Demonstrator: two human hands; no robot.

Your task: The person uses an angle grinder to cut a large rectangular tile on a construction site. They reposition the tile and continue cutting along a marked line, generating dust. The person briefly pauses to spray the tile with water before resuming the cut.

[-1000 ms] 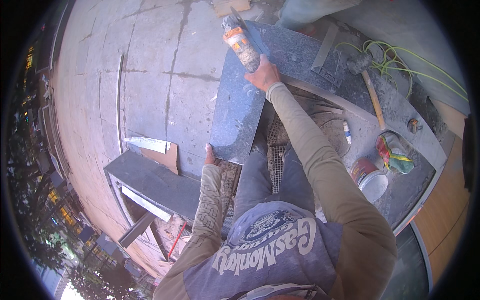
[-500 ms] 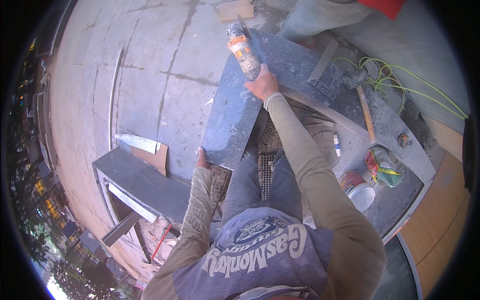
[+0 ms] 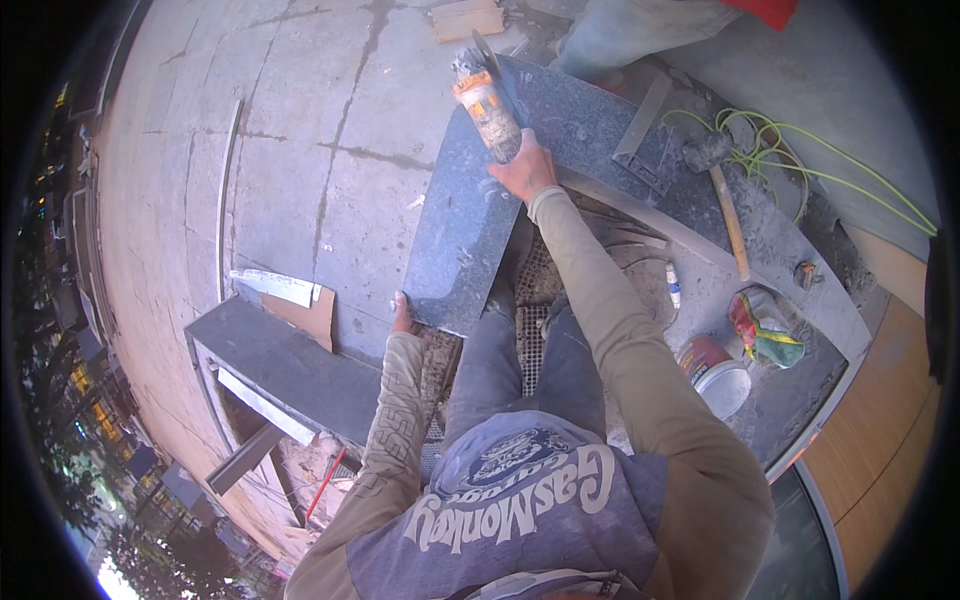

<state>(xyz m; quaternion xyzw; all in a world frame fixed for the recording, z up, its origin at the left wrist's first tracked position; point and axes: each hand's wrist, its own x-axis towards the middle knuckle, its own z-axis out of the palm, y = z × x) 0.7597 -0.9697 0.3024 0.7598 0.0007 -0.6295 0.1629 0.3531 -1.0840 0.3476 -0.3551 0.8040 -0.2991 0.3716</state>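
Observation:
My right hand [image 3: 526,168] is closed around the rear body of a dusty orange-and-grey angle grinder [image 3: 490,118]. The grinder's cutting disc [image 3: 487,52] stands on edge at the far end of a dark grey stone slab [image 3: 455,245]; whether it touches the stone, I cannot tell. At the slab's near left corner, my left hand [image 3: 403,314] grips the edge with the thumb showing and the other fingers mostly hidden. The slab lies before my legs, its near end close to my knees.
To the right, a long-handled hammer [image 3: 728,215] lies near a green cable [image 3: 765,140], a bucket [image 3: 722,385] and a colourful bag [image 3: 765,330]. Another person's leg [image 3: 640,35] is at the far right. A dark stone-topped step [image 3: 280,350] stands at left beside cardboard [image 3: 305,318].

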